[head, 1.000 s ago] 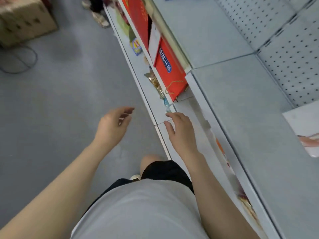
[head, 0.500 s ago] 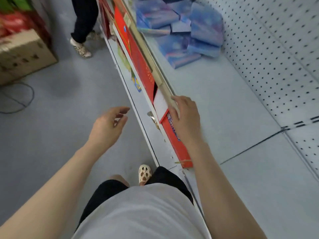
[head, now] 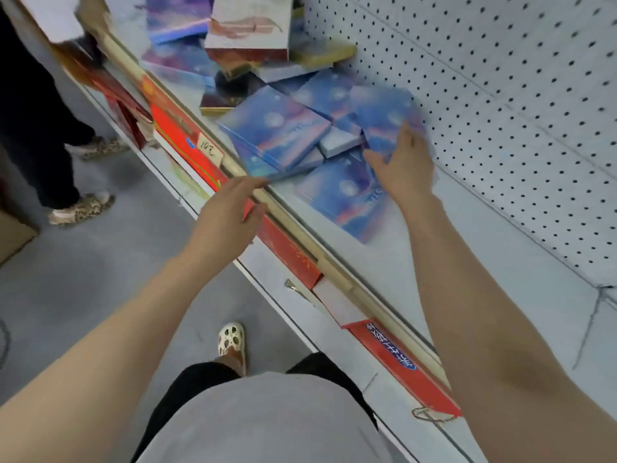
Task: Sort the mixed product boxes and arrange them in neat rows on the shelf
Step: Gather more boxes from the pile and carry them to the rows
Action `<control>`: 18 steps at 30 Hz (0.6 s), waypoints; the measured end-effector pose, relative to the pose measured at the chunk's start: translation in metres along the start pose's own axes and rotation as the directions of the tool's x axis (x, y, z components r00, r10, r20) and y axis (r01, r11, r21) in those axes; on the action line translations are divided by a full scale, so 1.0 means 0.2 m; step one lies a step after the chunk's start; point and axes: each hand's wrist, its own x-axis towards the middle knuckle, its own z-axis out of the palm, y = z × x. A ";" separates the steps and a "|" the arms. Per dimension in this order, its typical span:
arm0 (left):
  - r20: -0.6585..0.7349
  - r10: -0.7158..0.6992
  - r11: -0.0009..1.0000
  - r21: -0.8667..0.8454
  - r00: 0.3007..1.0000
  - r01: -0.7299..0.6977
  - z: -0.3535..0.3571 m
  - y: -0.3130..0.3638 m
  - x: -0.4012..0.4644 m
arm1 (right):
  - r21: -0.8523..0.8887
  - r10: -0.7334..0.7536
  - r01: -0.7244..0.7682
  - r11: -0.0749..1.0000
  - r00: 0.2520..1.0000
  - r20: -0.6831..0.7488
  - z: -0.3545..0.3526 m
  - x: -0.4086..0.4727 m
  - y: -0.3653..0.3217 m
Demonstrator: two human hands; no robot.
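Observation:
A jumbled pile of flat blue-and-purple boxes (head: 277,132) lies on the grey shelf (head: 417,262), mixed with a pale box with a red band (head: 247,31) and dark gold-edged boxes (head: 230,95) behind. My right hand (head: 405,165) reaches over the pile, its straight spread fingers laid on a blue box (head: 384,111) that leans at the pegboard. Another blue box (head: 347,195) lies flat under that wrist. My left hand (head: 230,212) is open at the shelf's front rail, fingertips at the corner of the nearest blue box.
A white pegboard wall (head: 500,111) backs the shelf. Red boxes (head: 287,252) stand on the lower shelf below the wooden rail (head: 300,242). Another person's legs and patterned slippers (head: 80,208) stand on the grey floor at the left.
I have moved along the shelf toward the pile. My right hand left the rail and reached onto a blue box; my left hand rose from beside the shelf to its front edge.

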 end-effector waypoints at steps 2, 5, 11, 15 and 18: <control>0.044 0.074 0.997 0.030 0.996 -0.076 -0.08 -0.07 0.19 | -0.105 0.114 -0.108 0.989 0.992 0.050 0.06 0.09 -0.05; 0.105 0.172 0.980 0.084 0.979 -0.182 -0.13 -0.17 0.48 | -0.238 0.179 -0.164 0.957 0.983 0.040 0.13 0.11 -0.10; 0.351 0.122 0.892 0.371 0.929 -0.258 -0.03 -0.27 0.83 | 0.008 0.058 -0.058 0.998 0.995 -0.075 0.14 -0.10 -0.11; 0.353 0.163 0.798 0.502 0.921 -0.334 0.01 -0.23 0.77 | -0.061 0.056 -0.062 0.996 0.994 -0.098 0.10 -0.30 -0.01; 0.350 0.264 0.750 0.512 0.899 -0.419 0.02 -0.16 0.65 | -0.076 0.212 -0.214 0.974 0.977 -0.032 0.04 -0.33 0.04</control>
